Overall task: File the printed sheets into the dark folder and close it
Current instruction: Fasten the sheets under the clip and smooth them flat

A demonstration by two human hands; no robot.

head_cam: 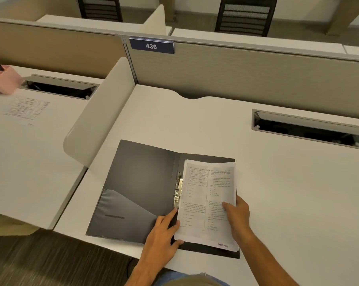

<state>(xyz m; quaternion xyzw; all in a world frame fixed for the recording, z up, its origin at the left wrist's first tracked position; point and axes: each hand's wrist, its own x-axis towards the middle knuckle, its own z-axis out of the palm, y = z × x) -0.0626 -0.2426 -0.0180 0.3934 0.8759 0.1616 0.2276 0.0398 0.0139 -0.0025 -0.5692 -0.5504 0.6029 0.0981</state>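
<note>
The white desk (287, 193) lies bare to the right of the open folder (137, 182) and behind it, giving wide room for a hand up to the open cable hatch (306, 129) at the back right. To the left, a curved divider (100, 118) stands close beside the folder's left cover and blocks passage to the neighbouring desk. The fabric partition (246, 79) walls off the far edge. On the folder's right half, the sheets (207, 195) and metal clip (178, 188) fill the space, with the left hand (162, 230) and right hand (238, 213) at their lower corners.
</note>
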